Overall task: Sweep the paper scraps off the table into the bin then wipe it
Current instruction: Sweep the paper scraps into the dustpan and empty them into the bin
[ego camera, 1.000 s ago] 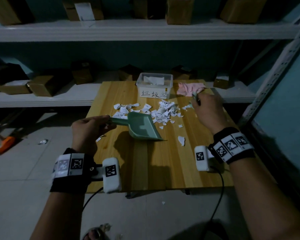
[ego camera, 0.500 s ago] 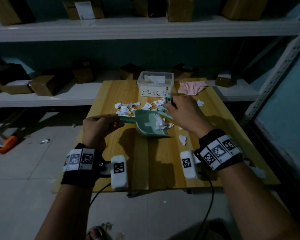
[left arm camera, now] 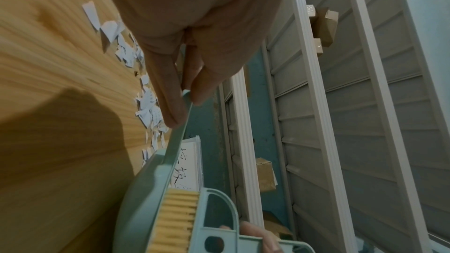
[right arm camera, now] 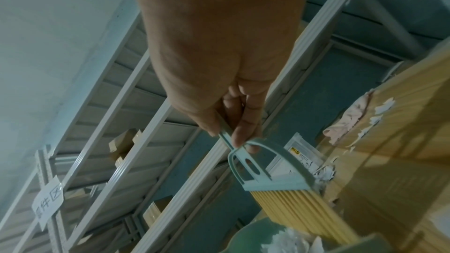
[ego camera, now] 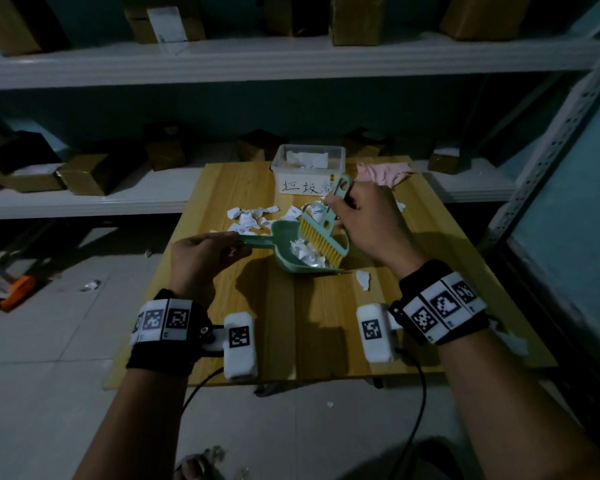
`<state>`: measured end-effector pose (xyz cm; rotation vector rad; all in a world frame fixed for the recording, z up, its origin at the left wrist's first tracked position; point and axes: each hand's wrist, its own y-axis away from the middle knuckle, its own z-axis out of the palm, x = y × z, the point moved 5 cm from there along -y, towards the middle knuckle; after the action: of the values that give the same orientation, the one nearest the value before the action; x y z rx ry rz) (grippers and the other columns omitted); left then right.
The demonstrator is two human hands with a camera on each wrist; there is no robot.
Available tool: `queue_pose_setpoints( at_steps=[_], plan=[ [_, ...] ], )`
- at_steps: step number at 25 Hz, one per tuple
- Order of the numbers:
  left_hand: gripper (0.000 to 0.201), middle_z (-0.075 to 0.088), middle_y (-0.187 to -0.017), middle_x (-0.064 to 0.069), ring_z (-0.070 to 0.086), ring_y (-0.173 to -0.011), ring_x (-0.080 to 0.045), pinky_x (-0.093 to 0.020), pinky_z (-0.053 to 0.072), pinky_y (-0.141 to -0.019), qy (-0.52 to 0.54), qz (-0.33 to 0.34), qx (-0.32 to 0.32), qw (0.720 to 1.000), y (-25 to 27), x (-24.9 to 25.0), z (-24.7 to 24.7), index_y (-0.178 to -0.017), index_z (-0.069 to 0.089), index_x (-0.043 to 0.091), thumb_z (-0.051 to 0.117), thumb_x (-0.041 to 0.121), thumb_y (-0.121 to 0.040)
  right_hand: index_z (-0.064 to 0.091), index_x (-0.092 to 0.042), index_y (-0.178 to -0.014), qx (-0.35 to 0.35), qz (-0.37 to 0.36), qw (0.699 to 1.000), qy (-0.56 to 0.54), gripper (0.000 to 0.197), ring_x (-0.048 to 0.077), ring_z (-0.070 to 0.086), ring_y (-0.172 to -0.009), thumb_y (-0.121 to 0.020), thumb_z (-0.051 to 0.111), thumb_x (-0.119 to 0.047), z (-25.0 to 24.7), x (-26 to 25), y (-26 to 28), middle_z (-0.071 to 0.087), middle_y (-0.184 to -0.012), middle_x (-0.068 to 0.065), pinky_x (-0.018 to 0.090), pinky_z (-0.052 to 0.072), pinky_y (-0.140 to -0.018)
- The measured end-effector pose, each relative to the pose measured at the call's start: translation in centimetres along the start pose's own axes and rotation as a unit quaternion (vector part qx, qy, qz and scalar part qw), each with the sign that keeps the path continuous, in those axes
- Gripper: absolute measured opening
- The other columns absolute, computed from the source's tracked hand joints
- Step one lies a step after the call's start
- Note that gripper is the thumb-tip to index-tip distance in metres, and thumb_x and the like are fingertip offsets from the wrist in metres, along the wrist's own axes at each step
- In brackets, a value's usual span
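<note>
My left hand (ego camera: pixel 201 254) grips the handle of a green dustpan (ego camera: pixel 291 252) resting on the wooden table (ego camera: pixel 257 323); the left wrist view shows its fingers (left arm camera: pixel 170 91) pinching the handle. My right hand (ego camera: pixel 364 223) holds a green brush with yellow bristles (ego camera: pixel 321 237) by its handle (right arm camera: pixel 225 136), bristles inside the pan on a heap of white scraps (ego camera: pixel 305 254). More paper scraps (ego camera: pixel 248 218) lie behind the pan, one scrap (ego camera: pixel 363 279) in front of it. The clear bin (ego camera: pixel 307 169) stands at the table's far edge.
A pink cloth (ego camera: pixel 383 173) lies right of the bin. White shelves (ego camera: pixel 84 195) with cardboard boxes run behind and left of the table. A metal rack upright (ego camera: pixel 548 147) stands to the right. Scraps (ego camera: pixel 90 285) and an orange tool (ego camera: pixel 14 292) lie on the floor.
My right hand swept the brush leftward from the table's right side, pushing scraps into the dustpan. The pan, which held no scraps, now holds a heap. The left hand kept its grip.
</note>
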<state>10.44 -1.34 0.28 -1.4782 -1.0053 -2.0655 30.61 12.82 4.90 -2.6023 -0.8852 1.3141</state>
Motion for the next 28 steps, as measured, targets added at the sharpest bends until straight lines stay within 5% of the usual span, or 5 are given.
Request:
queue_pose_setpoints(
  at_steps=[13,18,21,22,28],
  plan=[
    [0.022,0.068,-0.112,-0.021,0.072,-0.091,-0.021,-0.022,0.061,-0.073,0.153,-0.044,-0.015,0.987,-1.2,-0.8,-0.2,-0.114,0.062,-0.007,0.053,0.002,-0.096,0.066,-0.009,-0.107,0.220,0.103,0.969,-0.042,0.024,0.000,0.067,-0.071,-0.099,0.053,-0.029,-6.8,3.5,-0.1,0.072,-0.094,0.002,0.004,0.047,-0.047],
    [0.038,0.056,-0.136,-0.024,0.067,-0.097,-0.014,-0.023,0.058,-0.082,0.214,-0.020,-0.021,0.976,-1.6,-0.8,1.5,-0.133,0.051,-0.008,0.052,0.000,-0.096,0.067,-0.008,-0.106,0.206,0.120,0.970,-0.040,0.023,0.005,0.071,-0.076,-0.098,0.056,-0.026,-6.5,3.9,0.3,0.073,-0.096,0.005,0.009,0.051,-0.051],
    [0.040,0.056,-0.138,-0.018,0.063,-0.099,-0.017,-0.025,0.052,-0.088,0.366,-0.078,-0.008,0.927,-2.5,0.0,3.7,-0.139,0.049,-0.001,0.049,0.014,-0.102,0.067,-0.010,-0.098,0.214,0.117,0.969,-0.029,0.024,0.007,0.071,-0.074,-0.097,0.057,-0.031,-6.8,3.8,0.3,0.073,-0.090,0.002,0.016,0.055,-0.056],
    [0.038,0.063,-0.130,-0.012,0.064,-0.102,-0.018,-0.026,0.050,-0.089,0.246,-0.050,0.036,0.967,-2.0,0.3,3.8,-0.137,0.054,0.007,0.049,0.024,-0.103,0.067,-0.012,-0.095,0.215,0.113,0.970,-0.024,0.023,0.007,0.071,-0.072,-0.097,0.057,-0.032,-6.8,3.9,0.3,0.072,-0.087,0.001,0.019,0.056,-0.057],
    [0.042,0.051,-0.142,-0.020,0.068,-0.064,0.002,-0.016,0.053,-0.074,0.277,0.018,0.022,0.960,-5.1,3.4,6.9,-0.140,0.043,-0.006,0.048,0.006,-0.100,0.063,-0.020,-0.081,0.199,0.112,0.974,-0.004,0.019,0.007,0.069,-0.067,-0.096,0.059,-0.030,-6.8,4.9,-0.2,0.070,-0.078,-0.001,0.032,0.062,-0.058]
  ],
)
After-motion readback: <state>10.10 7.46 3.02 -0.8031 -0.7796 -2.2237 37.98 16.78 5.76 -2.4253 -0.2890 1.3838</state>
